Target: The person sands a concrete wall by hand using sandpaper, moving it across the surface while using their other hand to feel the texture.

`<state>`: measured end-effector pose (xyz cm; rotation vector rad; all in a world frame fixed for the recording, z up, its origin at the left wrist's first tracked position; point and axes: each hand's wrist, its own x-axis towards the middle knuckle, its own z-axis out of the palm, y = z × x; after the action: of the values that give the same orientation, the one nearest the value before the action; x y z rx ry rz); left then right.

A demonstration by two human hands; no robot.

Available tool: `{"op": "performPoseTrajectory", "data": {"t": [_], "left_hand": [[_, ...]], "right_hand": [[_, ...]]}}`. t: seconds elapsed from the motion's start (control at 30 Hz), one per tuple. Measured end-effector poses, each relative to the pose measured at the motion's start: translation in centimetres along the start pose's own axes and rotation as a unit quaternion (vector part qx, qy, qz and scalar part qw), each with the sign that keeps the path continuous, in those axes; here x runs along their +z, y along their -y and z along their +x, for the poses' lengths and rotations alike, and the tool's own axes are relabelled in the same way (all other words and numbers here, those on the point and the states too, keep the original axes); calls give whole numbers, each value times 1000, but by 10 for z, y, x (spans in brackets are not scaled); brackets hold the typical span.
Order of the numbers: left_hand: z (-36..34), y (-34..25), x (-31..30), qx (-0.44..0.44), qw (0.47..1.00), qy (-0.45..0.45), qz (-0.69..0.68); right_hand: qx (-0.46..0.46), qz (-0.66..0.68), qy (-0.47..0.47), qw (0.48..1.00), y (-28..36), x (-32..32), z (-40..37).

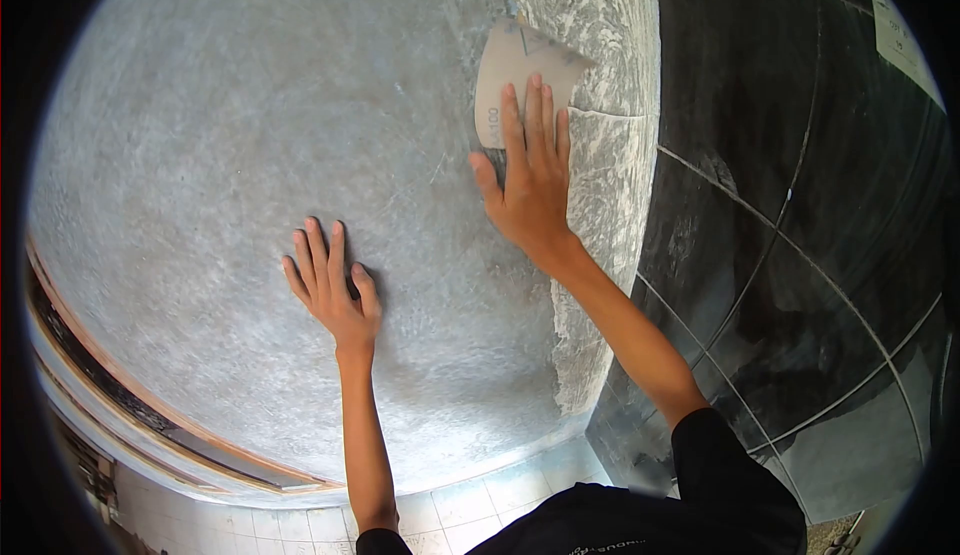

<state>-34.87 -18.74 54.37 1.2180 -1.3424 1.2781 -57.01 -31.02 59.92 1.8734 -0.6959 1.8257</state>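
A sheet of sandpaper [505,60], its back printed with "100", lies against the wall with its upper right corner lifting. My right hand [532,180] presses it there, fingers stretched out over the lower half; the gritty side is hidden. Lower and to the left, my left hand [335,285] rests flat on the grey plastered wall [200,205], fingers spread, holding nothing. Right of the sandpaper runs a rough, whitish, streaked strip [615,165] of wall.
Dark tiles [740,215] with pale joints cover the surface to the right. A paper label [900,40] hangs at upper right. A wooden frame [150,405] curves along the lower left, above a white tiled floor [450,505].
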Motion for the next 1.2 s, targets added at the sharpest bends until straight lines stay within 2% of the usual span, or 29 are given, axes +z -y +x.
{"op": "performPoseTrajectory", "data": {"t": [0.13,0.2,0.47,0.67,0.9,1.03,1.1,1.2], "left_hand": [[-2,2,0,-3,1000,5,3],[-4,1,-1,-5,1000,7,5],[-3,2,0,0,1000,5,3],[-3,2,0,-2,1000,1,0],[-4,4,1,7,1000,12,4],[-3,1,1,-6,1000,0,2],[-4,1,0,-7,1000,1,2],[-3,2,1,-4,1000,0,1]], "right_hand": [[-30,24,52,998,26,0,-38],[-92,47,109,989,30,2,-51],[9,11,35,999,6,-5,-12],[-56,23,91,994,9,-4,-43],[10,21,26,999,-3,-7,3],[-5,31,51,998,16,-4,-32],[-23,36,95,995,23,-2,-48],[-41,29,99,994,13,-4,-42]]}}
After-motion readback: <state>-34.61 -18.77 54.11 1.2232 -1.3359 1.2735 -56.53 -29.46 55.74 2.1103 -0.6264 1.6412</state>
